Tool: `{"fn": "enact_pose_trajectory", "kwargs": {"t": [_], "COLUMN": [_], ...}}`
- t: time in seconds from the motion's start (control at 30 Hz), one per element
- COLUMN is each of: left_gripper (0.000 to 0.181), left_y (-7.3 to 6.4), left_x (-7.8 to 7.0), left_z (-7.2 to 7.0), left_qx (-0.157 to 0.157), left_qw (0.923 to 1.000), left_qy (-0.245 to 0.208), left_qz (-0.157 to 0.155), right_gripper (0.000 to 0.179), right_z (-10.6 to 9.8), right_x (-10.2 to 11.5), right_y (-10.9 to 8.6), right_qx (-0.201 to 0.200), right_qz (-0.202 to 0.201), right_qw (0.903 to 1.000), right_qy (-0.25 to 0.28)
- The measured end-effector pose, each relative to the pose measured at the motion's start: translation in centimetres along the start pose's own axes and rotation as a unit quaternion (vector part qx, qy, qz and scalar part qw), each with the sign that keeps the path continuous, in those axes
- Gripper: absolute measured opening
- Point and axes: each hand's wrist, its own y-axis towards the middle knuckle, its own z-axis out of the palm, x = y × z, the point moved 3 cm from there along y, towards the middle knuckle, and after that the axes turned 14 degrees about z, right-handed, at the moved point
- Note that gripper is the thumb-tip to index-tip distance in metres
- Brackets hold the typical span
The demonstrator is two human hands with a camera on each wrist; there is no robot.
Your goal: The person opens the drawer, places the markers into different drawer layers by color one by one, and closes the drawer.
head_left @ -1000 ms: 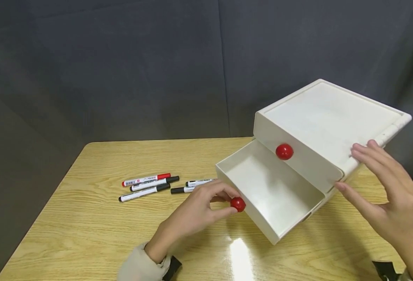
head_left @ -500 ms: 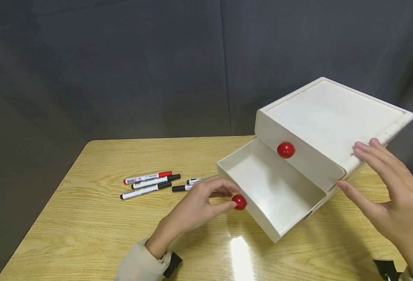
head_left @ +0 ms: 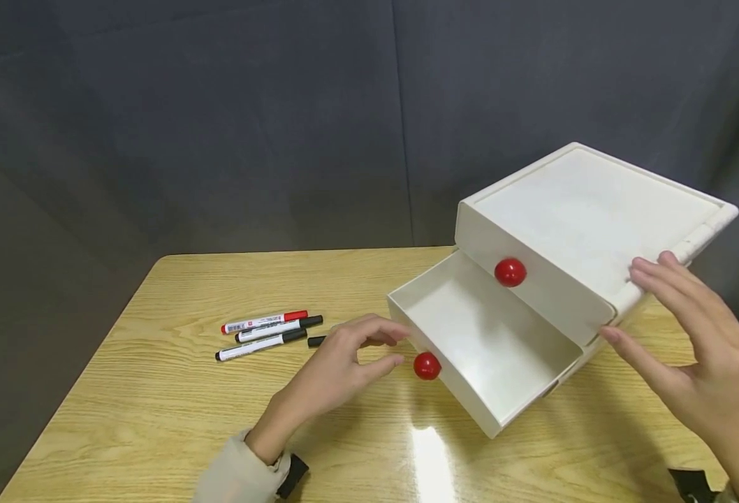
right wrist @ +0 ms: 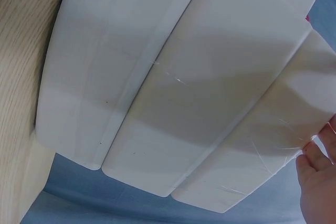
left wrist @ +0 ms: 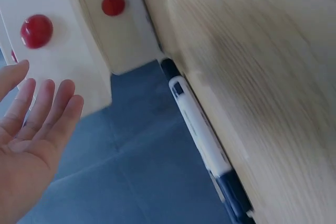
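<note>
A white drawer unit (head_left: 602, 209) with red round knobs stands at the right of the table. One drawer (head_left: 483, 321) is pulled out, and nothing shows inside it. Just left of that drawer's red knob (head_left: 427, 365) is my left hand (head_left: 334, 356), thumb and fingers apart and holding nothing. In the left wrist view the left hand (left wrist: 31, 145) has its fingers extended below the knob (left wrist: 37, 31). My right hand (head_left: 709, 349) rests its fingertips on the unit's near upper edge, the thumb at the front corner. The right wrist view shows those fingers (right wrist: 317, 161) touching the side wall (right wrist: 194, 87).
Three markers (head_left: 262, 335) lie side by side on the wooden table (head_left: 156, 419), left of the drawer unit. Another marker's black end (head_left: 316, 341) shows behind my left hand. A lower drawer's red knob (left wrist: 113, 4) shows in the left wrist view. A dark curtain (head_left: 269, 126) hangs behind.
My left hand has let go of the pulled-out drawer's red knob and moved a little to the left. The drawer, the unit and my right hand stay practically where they were.
</note>
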Motion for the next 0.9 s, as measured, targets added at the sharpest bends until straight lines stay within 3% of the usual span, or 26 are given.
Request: {"fn": "enact_pose_trajectory", "kwargs": {"t": [0.4,0.9], "left_gripper": [0.032,0.036], "left_y": [-1.6,-3.5], "left_x": [3.0,5.2], "left_z": [-2.8,-5.2], "left_qx": [-0.068,-0.097], "left_qw": [0.9976,0.9951], "left_qy": [-0.004,0.013], "left_qz": [-0.016,-0.017], "right_gripper": [0.072,0.071], "right_z": [0.0,0.1], "right_x": [0.0,0.2], "right_y": [0.0,0.1], "right_qx": [-0.001,-0.006], "right_qz": [0.003,-0.002], "right_qw": [1.0000,1.0000], "right_qy": [-0.002,0.007]}}
